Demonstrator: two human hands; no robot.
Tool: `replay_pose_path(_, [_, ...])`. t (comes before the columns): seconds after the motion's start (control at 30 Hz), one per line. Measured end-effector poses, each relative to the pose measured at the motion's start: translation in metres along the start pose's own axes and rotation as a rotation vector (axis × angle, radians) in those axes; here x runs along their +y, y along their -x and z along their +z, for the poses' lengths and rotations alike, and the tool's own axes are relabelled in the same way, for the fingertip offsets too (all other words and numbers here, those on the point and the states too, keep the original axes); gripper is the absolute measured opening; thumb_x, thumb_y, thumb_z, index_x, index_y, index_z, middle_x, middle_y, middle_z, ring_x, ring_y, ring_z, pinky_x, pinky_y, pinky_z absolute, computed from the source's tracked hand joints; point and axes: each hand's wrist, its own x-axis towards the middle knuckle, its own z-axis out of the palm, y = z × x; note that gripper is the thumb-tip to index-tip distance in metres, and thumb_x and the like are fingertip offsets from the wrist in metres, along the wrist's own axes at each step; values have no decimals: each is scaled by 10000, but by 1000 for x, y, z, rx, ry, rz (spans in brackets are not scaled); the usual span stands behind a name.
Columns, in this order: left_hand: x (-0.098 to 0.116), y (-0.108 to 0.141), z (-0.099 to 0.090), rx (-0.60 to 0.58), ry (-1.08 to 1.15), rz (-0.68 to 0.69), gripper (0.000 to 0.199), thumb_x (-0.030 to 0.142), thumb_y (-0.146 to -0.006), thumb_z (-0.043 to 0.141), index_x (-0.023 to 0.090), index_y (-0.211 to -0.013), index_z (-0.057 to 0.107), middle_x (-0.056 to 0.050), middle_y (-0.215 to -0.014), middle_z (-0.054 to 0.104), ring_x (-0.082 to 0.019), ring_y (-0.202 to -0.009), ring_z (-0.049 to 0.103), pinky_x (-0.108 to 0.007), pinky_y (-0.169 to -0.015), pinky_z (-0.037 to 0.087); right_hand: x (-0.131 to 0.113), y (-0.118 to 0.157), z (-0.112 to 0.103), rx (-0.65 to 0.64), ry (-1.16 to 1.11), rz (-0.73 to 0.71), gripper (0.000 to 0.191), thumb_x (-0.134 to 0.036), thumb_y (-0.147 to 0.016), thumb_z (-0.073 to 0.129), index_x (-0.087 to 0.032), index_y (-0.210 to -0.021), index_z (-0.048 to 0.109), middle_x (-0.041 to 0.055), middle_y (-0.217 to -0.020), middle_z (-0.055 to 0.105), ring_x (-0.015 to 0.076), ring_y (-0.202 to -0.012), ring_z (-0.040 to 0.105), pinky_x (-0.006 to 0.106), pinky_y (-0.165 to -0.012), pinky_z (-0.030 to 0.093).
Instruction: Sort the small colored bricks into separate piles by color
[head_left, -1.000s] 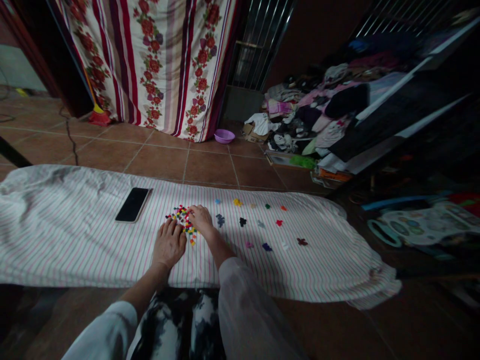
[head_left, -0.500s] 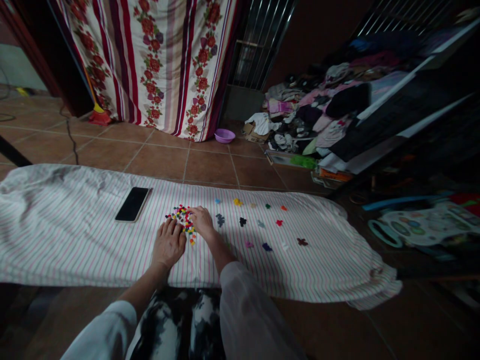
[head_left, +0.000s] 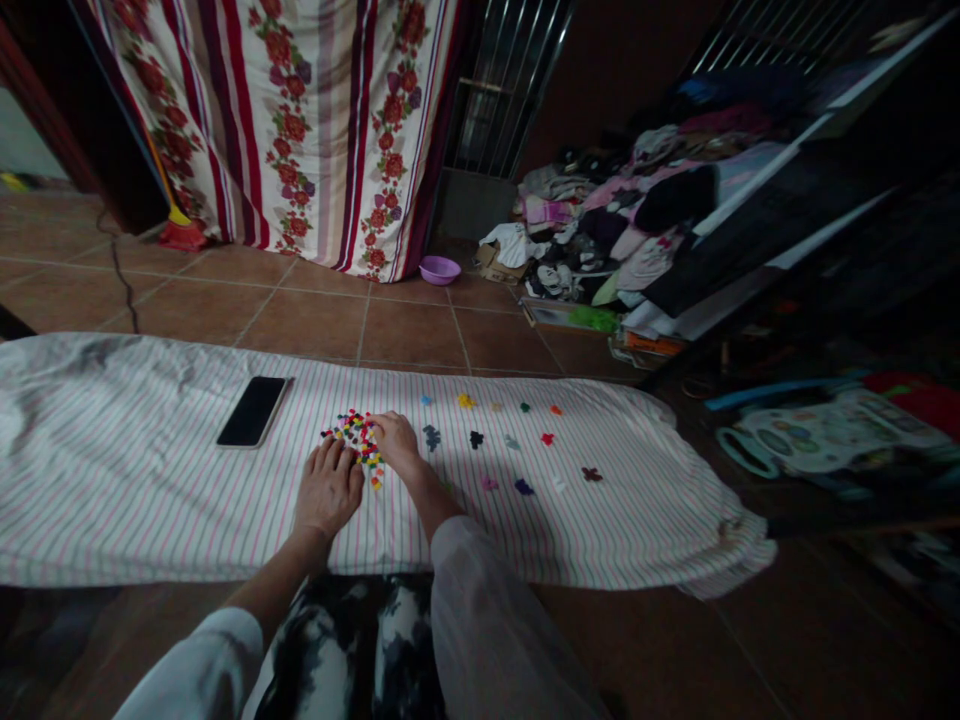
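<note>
Beads (head_left: 354, 428) in many colours lie in a loose pile on the striped cloth (head_left: 172, 490), its near right side partly covered by the two hands. The left hand (head_left: 328, 487) is palm down at the pile's near edge, fingers outstretched and slightly apart; its underside is hidden. The right hand (head_left: 395, 440) bends over the pile's right side with fingers curled in, and I cannot tell whether a bead is pinched between them.

Right of the hands, small single-colour clusters stand in uneven rows. Yellow (head_left: 466, 401), black (head_left: 477, 440) and brown (head_left: 592, 474) read clearly; the white (head_left: 558, 483) and beige (head_left: 496, 406) ones nearly melt into the cloth, and a greenish one (head_left: 448, 487) beside the right forearm barely shows. Single beads within the clusters are too small to count.

A phone (head_left: 253, 412) lies left of the pile, its screen dark. The cloth runs out of frame at left, and the curtain (head_left: 330, 150) is cut off above. Deep shadow blurs the clothes heap (head_left: 585, 220) and swallows most of the far right.
</note>
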Motion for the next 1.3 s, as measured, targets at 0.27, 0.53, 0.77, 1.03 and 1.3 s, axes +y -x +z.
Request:
replay_pose_path(0.27, [-1,-1,-2,30,-23,32,340,322,-917,379,136,-1080,612,-182,-1209,628,-325,-1307,469,-497,-1072,381,-6,1,7,107,-65,90,326,-151,-929,461,-241,-1112,716,20,-1073,726,140,-1009,623,233,-961,426])
replay_pose_path(0.53, [-3,0,1,30,-6,14,317,337,-902,380,170,-1055,603,-162,-1193,630,-320,-1306,465,-503,-1066,376,-5,21,-2,266,-121,171,318,-168,-929,456,-254,-1096,713,31,-1067,694,155,-1025,603,259,-991,414])
replay_pose_path(0.77, [-4,1,2,36,73,8,310,348,-896,395,191,-1058,608,-159,-1200,633,-324,-1320,451,-538,-1066,357,23,58,-27,429,-248,151,307,-166,-917,420,-165,-1038,702,87,-1018,669,158,-972,625,256,-918,474])
replay_pose_path(1.03, [-5,1,0,35,61,20,335,354,-898,395,164,-1076,605,-176,-1194,631,-328,-1317,450,-518,-1054,372,89,124,-70,655,-195,124,304,-226,-897,384,-200,-926,685,99,-982,669,203,-991,619,379,-926,506])
replay_pose_path(1.3, [-6,2,1,63,30,66,267,335,-889,404,204,-1015,600,-140,-1137,645,-315,-1290,475,-517,-1040,377,155,173,-86,735,-6,143,304,-263,-922,372,-218,-915,673,109,-1001,649,223,-996,606,432,-910,519])
